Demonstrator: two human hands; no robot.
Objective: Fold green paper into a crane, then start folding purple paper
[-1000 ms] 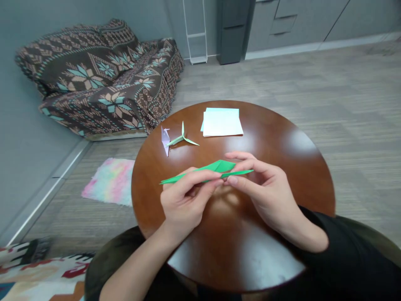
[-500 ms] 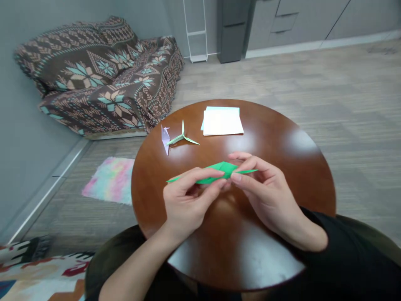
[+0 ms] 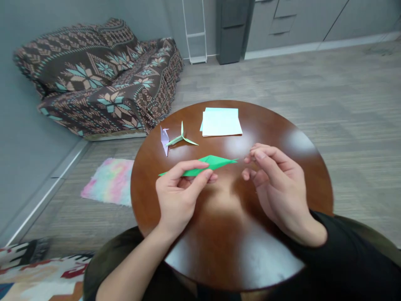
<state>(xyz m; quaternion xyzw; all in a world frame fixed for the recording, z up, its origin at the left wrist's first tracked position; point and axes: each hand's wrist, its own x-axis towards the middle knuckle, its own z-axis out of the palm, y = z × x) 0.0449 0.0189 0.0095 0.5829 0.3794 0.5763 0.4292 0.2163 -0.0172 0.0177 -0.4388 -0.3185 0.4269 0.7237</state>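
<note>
My left hand pinches a long, pointed fold of green origami paper between thumb and fingers. The paper's tip reaches toward my right hand, which holds nothing. Its curled fingers hang a little to the right of that tip, not touching it. Farther across the round wooden table lie a pale lilac paper crane and a pale green three-pointed paper fold. Beside them is a stack of white paper with a light blue sheet showing under its left edge.
A brown patterned blanket covers a sofa at the far left. A pastel fuzzy rug and a bright patterned rug lie on the floor. Grey cabinets and a white rack stand at the back.
My right hand has let go of the green paper and moved right. My left hand now holds it alone, and the paper has risen slightly up the view.
</note>
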